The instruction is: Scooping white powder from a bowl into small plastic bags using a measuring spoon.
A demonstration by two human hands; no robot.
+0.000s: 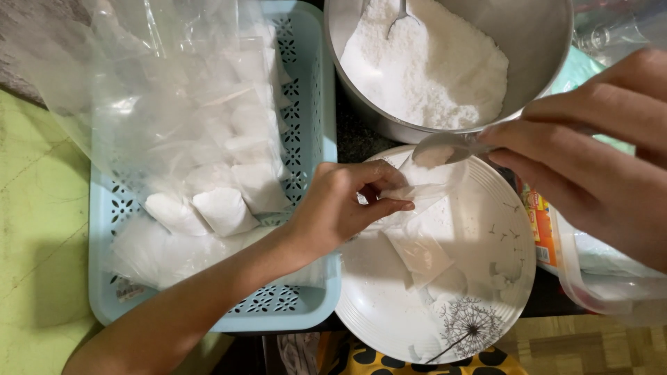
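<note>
You are part-way through bagging white powder: many packets are filled, and much powder is left.

Largest first: the light blue basket [309,125], left of centre, already holds a heap of filled packets [222,201] under loose clear plastic, so I judge a good share done. At the upper middle, the steel bowl [528,42] is still well stocked with powder. Below it, the white plate [500,229] with a dandelion print carries a few flat packets [417,253]. At the right edge, a yellow-and-orange printed package [543,226] sits half hidden beside a clear tub. Your left hand [340,208] pinches open a small clear bag [427,184] over the plate; your right hand [597,160] grips a spoon [441,149], its bowl at the bag's mouth.
</note>
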